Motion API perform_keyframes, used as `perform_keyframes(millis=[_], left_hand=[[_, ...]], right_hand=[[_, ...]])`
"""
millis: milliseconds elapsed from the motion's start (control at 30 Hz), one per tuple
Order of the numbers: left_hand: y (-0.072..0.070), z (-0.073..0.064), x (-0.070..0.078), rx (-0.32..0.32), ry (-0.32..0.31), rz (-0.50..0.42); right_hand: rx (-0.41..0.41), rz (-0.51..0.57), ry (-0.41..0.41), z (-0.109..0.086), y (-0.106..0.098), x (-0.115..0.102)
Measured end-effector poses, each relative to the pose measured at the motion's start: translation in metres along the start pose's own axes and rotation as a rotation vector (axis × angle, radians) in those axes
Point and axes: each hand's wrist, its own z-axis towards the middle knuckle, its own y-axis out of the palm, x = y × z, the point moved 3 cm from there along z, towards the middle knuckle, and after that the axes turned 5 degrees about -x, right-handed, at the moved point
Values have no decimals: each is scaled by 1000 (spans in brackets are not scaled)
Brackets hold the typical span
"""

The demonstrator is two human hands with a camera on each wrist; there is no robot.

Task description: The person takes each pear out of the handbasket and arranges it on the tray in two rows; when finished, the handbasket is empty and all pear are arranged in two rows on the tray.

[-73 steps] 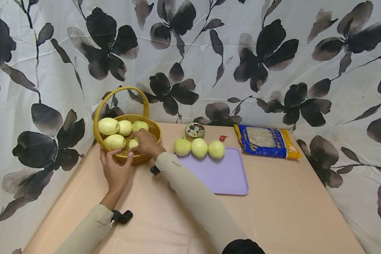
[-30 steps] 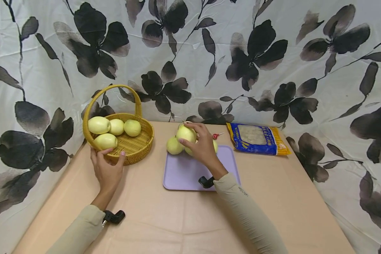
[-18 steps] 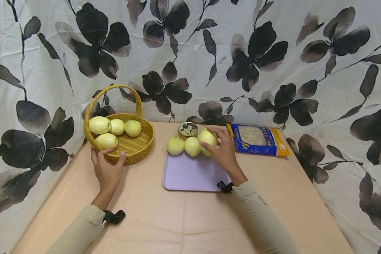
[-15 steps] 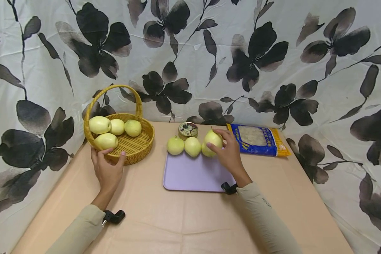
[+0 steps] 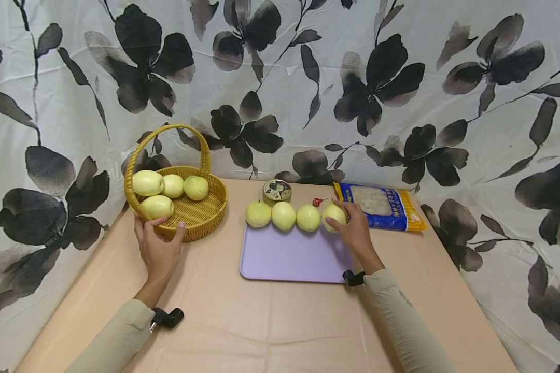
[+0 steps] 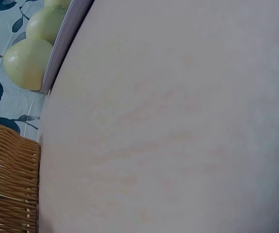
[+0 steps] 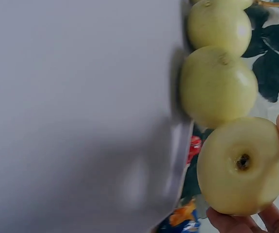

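Observation:
My right hand [image 5: 355, 231] holds a pale yellow-green pear [image 5: 333, 216] between thumb and fingers at the far right corner of the purple tray [image 5: 291, 259]. In the right wrist view, this pear [image 7: 243, 167] shows its hollow base, tilted toward the camera. Beside it, a row of three more pears [image 5: 283, 215] runs along the tray's far edge. My left hand [image 5: 161, 254] grips the near side of the yellow wicker basket [image 5: 200, 220], thumb and fingers at its rim. Several pears [image 5: 156, 207] lie inside the basket. The left wrist view shows the basket wall [image 6: 10, 179] but no fingers.
A round tin [image 5: 277, 190] stands behind the row of pears. A red-wrapped lollipop [image 5: 317, 202] lies near it. At the right is a blue and yellow packet [image 5: 382, 206]. A floral cloth [image 5: 303, 77] hangs behind the peach-coloured table [image 5: 270, 321].
My right hand has taken a pear from the basket, carried it right over the row, and lowered it at the row's right end. My left hand has stayed at the basket.

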Motion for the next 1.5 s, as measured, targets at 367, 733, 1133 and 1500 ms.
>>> perform_keyframes(millis=[367,733,1133,1500], left_hand=[[1,-1,1,-3,-15,4],[0,-1,3,-11,-33,22],[1,-1,4,-9,-11,7],[1,-2,2,-17,-23,20]], right_hand=[[-63,-55,50,7,9,21],[63,-40,-45,6,7,-5],[172,53,-288,6,34,-77],[50,98,-489,19,94,-135]])
